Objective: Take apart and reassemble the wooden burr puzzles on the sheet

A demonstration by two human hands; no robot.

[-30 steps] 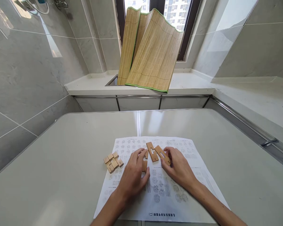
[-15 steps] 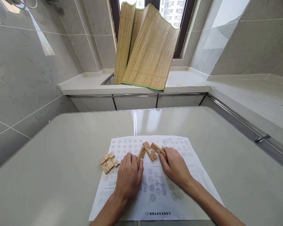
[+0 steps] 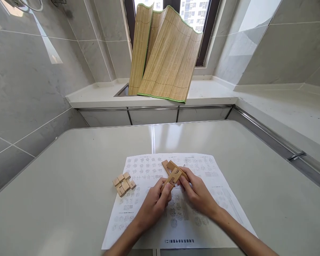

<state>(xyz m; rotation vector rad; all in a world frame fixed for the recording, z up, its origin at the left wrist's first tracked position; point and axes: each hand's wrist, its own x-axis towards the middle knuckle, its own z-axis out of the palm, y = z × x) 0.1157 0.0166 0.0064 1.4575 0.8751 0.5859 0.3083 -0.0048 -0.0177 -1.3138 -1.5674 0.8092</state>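
Observation:
Between its thumb and fingers my left hand (image 3: 156,202) grips a notched wooden piece (image 3: 174,175) with a dark mark on its face. My right hand (image 3: 198,192) is closed on another wooden piece (image 3: 171,165), which slants up and left just behind the first. The two pieces overlap in view; whether they touch is unclear. A third wooden piece (image 3: 165,164) lies on the printed sheet (image 3: 149,231), partly hidden behind them. At the sheet's left edge sits a cluster of interlocked wooden blocks (image 3: 124,184).
The sheet lies on a pale glossy table (image 3: 69,185) with a seam down its middle. Beyond the table, a bamboo mat (image 3: 170,57) stands folded on a white ledge (image 3: 210,93) before a window. A metal rail (image 3: 266,133) runs along the right side.
My left hand has turned and moved right, lifting its wooden piece toward the one in my right hand. The right-hand piece has shifted slightly left, over the piece on the sheet.

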